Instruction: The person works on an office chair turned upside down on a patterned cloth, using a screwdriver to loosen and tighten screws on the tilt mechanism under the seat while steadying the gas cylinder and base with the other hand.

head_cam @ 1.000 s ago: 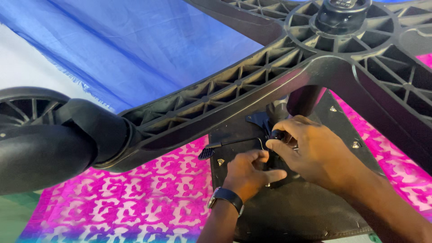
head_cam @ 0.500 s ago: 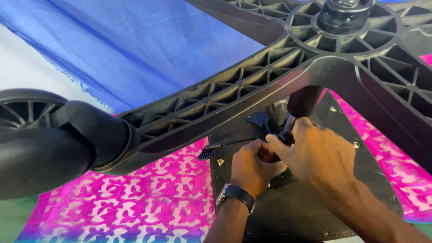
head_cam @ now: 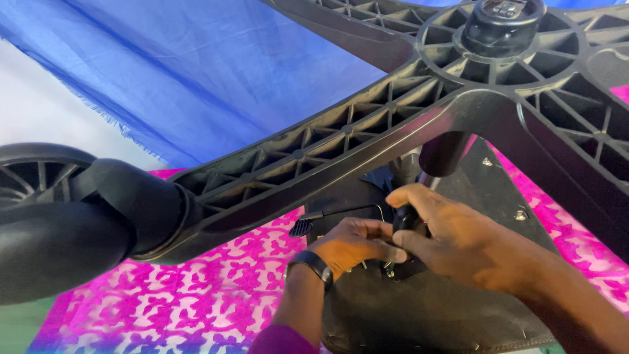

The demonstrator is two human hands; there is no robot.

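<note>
right hand (head_cam: pixel 468 246): fingers curled tight round a small black tool handle (head_cam: pixel 403 219), which stands upright right at the mechanism under the seat

left hand (head_cam: pixel 354 246): closed up in a pinch just beside it, touching the right fingertips; black watch (head_cam: pixel 313 265) on the wrist

seat underside (head_cam: pixel 458 308): dark panel the hands work against, lying on the pink patterned cloth (head_cam: pixel 203 295); a thin wire lever with a flat paddle end (head_cam: pixel 301 227) sticks out to the left

chair base (head_cam: pixel 367 141): black ribbed star base already on the column, upside down, caster wheel (head_cam: pixel 52 223) fitted at the near arm

progress: looks like late assembly to me. Base and at least one wheel are on, and what's left seems to be fastening at the mechanism plate

hard to tell: what the left fingers pinch, the tool tip, any screw: all buried under the hands. Other base arms run out of frame

background: blue cloth (head_cam: pixel 196 72) behind
</note>
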